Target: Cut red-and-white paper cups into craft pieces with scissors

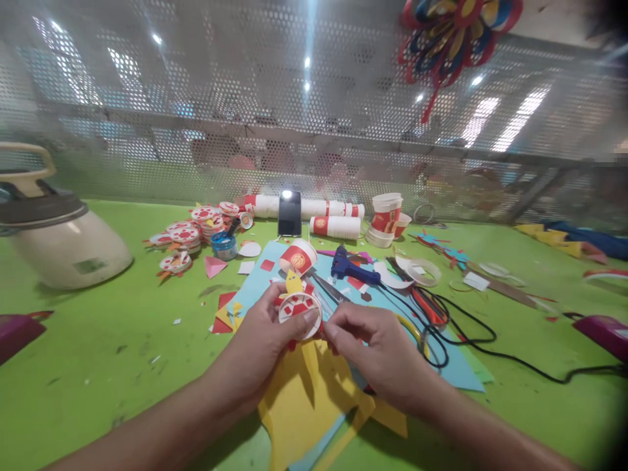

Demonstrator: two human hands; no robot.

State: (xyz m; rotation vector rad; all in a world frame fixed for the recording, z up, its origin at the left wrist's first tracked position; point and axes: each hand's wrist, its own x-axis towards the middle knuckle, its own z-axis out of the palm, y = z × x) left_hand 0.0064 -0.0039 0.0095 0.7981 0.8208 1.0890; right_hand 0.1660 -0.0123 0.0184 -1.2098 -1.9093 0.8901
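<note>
A round white paper turtle [296,306] with red patches and a yellow head is held up over the middle of the work area. My left hand [267,330] is closed round its left side, thumb on its face. Pinched together at the turtle's lower right edge are the fingers of my right hand [366,333]; whatever small piece lies between them is hidden. Yellow paper [307,405] lies below both hands. Behind the turtle stand a red and white paper cup [298,256], dark-bladed scissors [330,288] and a blue glue gun [353,268] lying on light blue paper [267,261].
Finished turtles [184,234] are piled at the back left beside a blue jar [224,245]. Stacked cups [336,227] and a phone [289,212] sit behind. A black cable [520,366] crosses the right side. A large jug [63,235] stands at the left.
</note>
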